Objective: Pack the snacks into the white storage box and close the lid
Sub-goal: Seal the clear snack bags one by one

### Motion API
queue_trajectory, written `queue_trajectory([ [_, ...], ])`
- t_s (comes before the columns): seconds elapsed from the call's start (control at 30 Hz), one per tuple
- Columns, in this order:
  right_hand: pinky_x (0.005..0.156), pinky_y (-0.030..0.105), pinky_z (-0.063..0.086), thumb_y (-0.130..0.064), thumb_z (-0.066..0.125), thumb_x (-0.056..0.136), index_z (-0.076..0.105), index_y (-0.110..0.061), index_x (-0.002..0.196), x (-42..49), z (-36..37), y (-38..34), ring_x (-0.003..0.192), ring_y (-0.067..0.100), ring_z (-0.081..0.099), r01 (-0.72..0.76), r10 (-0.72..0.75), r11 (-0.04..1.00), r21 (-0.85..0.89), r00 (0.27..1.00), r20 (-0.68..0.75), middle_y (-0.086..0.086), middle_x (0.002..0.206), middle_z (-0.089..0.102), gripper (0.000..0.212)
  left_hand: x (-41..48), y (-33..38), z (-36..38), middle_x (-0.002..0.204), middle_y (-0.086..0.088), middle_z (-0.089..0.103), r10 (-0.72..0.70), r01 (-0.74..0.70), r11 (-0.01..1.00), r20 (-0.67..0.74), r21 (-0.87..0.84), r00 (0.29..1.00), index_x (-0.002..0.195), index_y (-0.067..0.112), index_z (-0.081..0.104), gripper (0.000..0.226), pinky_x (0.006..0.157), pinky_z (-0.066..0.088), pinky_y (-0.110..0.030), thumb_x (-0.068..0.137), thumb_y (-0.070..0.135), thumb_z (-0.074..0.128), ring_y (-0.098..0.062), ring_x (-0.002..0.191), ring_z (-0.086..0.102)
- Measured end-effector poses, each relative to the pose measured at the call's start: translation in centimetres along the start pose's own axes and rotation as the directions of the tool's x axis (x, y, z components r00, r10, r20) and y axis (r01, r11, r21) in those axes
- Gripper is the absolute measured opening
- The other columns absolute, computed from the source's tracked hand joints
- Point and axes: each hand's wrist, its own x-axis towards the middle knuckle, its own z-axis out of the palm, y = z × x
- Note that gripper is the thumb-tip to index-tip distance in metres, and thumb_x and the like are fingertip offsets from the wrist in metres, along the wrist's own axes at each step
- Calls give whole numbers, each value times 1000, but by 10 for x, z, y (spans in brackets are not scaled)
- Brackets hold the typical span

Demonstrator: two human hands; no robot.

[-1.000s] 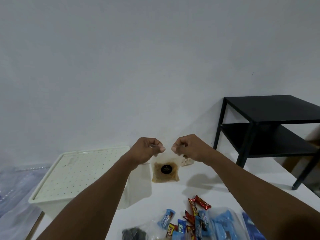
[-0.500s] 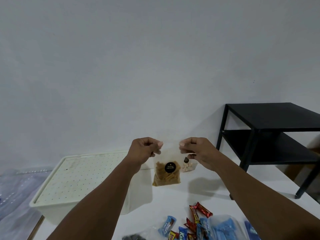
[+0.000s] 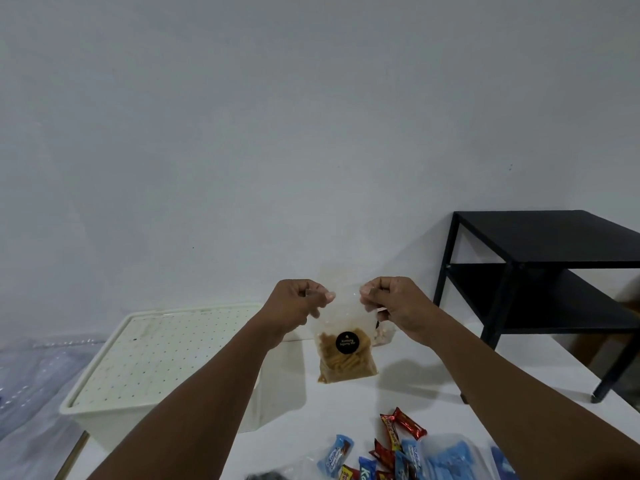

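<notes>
Our left hand and right hand are raised side by side in front of us. On each the fingers are curled, and thumb and forefinger pinch the top edge of a clear bag, one hand at either upper corner. The bag hangs upright between them. Its lower half is filled with golden-brown sticks and marked with a round black sticker. We cannot tell whether its bottom edge touches the white table.

Nearest to us, at 5 o'clock from the hands, loose snacks lie on the table: red-wrapped bars, with blue-wrapped bars just beside them. Close by is a clear pouch of blue packets, partly cut off by the lower edge of the view. At 7 o'clock, under our left forearm, sits the white storage box, with its dotted lid lying flat on top. At 8 o'clock, left of the box, lies crinkled clear plastic sheeting.

Just behind our right hand, at 5 o'clock from it, a second small bag of pale pieces stands on the table, mostly hidden by the hand. Farther off, at 3 o'clock, a black side table with a lower shelf stands against the plain white wall. That wall fills everything from 9 o'clock round to 2.
</notes>
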Motion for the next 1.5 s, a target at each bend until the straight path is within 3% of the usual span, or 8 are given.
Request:
queue_trajectory([
  [0.17, 63, 27, 43, -26, 73, 87, 74, -11, 95, -1, 10, -3, 71, 11, 57, 9, -7, 998, -65, 999, 33, -2, 76, 65, 18, -1, -1, -3, 73, 4, 65, 40, -41, 999, 27, 13, 999, 86, 11, 73, 17, 65, 42, -26, 87, 28, 75, -10, 66, 58],
  [0.37, 59, 13, 44, -23, 74, 87, 73, -15, 83, 1, 19, -8, 61, 1, 55, 96, -99, 967, -236, 995, -1, -13, 66, 65, 9, -5, -2, -5, 79, 4, 68, -23, 24, 1000, 52, -12, 998, 90, 13, 74, 21, 69, 43, -29, 85, 34, 76, -11, 74, 63],
  [0.53, 57, 13, 45, -26, 73, 88, 75, -11, 92, 0, 24, -10, 61, 1, 57, 107, -107, 963, -246, 994, 14, -10, 69, 66, 16, -5, 1, -5, 64, 7, 65, 3, -5, 1000, 54, 21, 999, 88, 14, 76, 19, 64, 41, -26, 84, 32, 78, -9, 66, 57],
  [0.67, 59, 18, 45, -28, 75, 86, 76, -12, 92, -1, 26, -10, 62, 6, 56, 68, -65, 980, -186, 998, 21, -12, 67, 66, 17, -3, 1, -8, 71, 9, 67, 49, -50, 999, 52, 15, 997, 78, 20, 74, 10, 67, 41, -25, 84, 27, 77, -11, 66, 57],
  [0.87, 65, 14, 44, -23, 75, 86, 76, -11, 89, -2, 25, -15, 65, -8, 61, 123, -123, 962, -242, 992, 14, -7, 80, 72, 12, -7, 0, -5, 74, 2, 71, 15, -14, 999, 25, -33, 1000, 91, 9, 76, 23, 68, 45, -27, 82, 31, 79, -10, 71, 67],
  [1.03, 66, 23, 44, -24, 77, 84, 76, -19, 80, -1, 18, -11, 66, 5, 58, 87, -91, 973, -212, 996, -10, 0, 77, 69, 7, -7, -4, -9, 86, -7, 77, 24, -26, 997, -19, -73, 1000, 95, 6, 74, 26, 72, 49, -26, 84, 29, 79, -14, 80, 74],
  [1.2, 62, 26, 44, -30, 74, 86, 77, -17, 90, -2, 19, -8, 67, 12, 59, 54, -53, 988, -145, 999, 11, 2, 69, 67, 14, -6, 0, -10, 84, -14, 77, 73, -76, 997, -83, -28, 994, 88, 6, 74, 21, 67, 48, -21, 86, 26, 78, -14, 76, 74],
  [1.5, 64, 30, 43, -25, 77, 84, 76, -15, 82, -1, 8, -8, 69, 16, 60, 105, -106, 971, -213, 994, 5, 9, 73, 72, 10, -10, 3, -7, 84, 4, 73, -9, 8, 1000, 44, 21, 999, 94, 11, 70, 29, 68, 47, -27, 83, 35, 79, -16, 82, 75],
])
